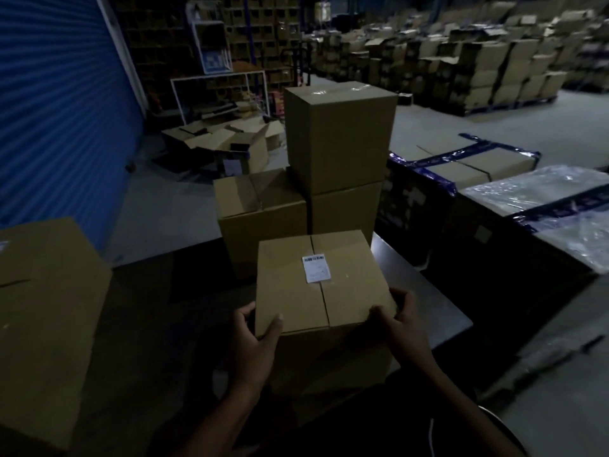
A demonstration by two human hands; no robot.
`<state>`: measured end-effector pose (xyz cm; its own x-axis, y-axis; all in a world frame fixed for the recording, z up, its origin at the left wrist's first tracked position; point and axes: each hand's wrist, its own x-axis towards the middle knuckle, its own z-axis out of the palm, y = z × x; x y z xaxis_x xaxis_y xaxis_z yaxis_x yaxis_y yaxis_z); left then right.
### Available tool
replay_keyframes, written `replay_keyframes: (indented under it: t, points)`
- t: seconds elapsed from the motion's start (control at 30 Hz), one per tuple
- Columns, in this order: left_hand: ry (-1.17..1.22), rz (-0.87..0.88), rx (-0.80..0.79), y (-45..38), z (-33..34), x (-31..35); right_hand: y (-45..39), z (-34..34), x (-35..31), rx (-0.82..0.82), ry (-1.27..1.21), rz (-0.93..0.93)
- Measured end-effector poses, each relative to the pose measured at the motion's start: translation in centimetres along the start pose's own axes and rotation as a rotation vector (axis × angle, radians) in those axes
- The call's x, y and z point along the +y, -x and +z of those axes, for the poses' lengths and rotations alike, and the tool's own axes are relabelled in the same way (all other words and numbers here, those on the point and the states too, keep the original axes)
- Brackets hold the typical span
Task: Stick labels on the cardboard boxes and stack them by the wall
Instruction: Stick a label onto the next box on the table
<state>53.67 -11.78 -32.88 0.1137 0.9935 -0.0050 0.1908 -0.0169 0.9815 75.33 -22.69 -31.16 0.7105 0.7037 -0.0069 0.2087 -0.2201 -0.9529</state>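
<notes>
Cardboard fills most of what I see, so I read it from the left. At the far left a large plain box [43,324] stands well apart from my hands, with a blue roller shutter [59,103] behind it. My left hand [255,338] grips the near left corner of the labelled box [316,285], thumb over the top edge and fingers curled round the side. That box sits dead centre between both hands, its top seam running away from me and a white barcode label [316,268] stuck across the seam. It rests on a dark table [425,298]; I cannot tell what lies directly beneath it. My right hand [400,316] holds the near right corner, fingers wrapped over the edge. Just beyond the labelled box stands a stack of boxes [339,140], two high on its right side, with a lower box [260,219] on the left whose flaps are open. Bare grey floor [158,206] opens between the shutter and that stack. To the right, taped and plastic-wrapped cartons [494,179] crowd close to the table's far edge, with pallets of boxes [478,70] further back.
</notes>
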Motion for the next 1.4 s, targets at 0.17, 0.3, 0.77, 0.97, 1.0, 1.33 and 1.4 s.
replay_keyframes:
  t: [0.17,0.3,0.77,0.97,1.0,1.33,1.4]
  points:
    - [-0.125,-0.006,-0.08,-1.8,1.7,-0.2,-2.3,-1.0,1.5,0.035,0.182,-0.04]
    - [-0.338,-0.056,-0.193,-6.0,3.2,1.0,-4.2,-0.5,0.7,0.082,0.506,-0.25]
    - [-0.794,0.24,-0.508,-14.5,11.9,3.9,-7.1,-1.2,-0.4,0.089,0.976,-0.471]
    - [-0.888,0.406,-0.608,-15.7,15.2,4.6,-8.9,-0.9,-0.7,0.142,0.696,-0.294]
    - [-0.896,0.4,-0.613,-15.8,15.3,4.6,-9.6,-1.0,-0.7,0.18,0.633,-0.276]
    - [-0.855,0.462,-0.568,-15.7,15.4,3.9,-12.9,-0.4,0.0,0.094,0.752,-0.28]
    - [-0.853,0.476,-0.558,-15.7,15.4,3.7,-13.1,-1.0,0.2,0.122,0.666,-0.236]
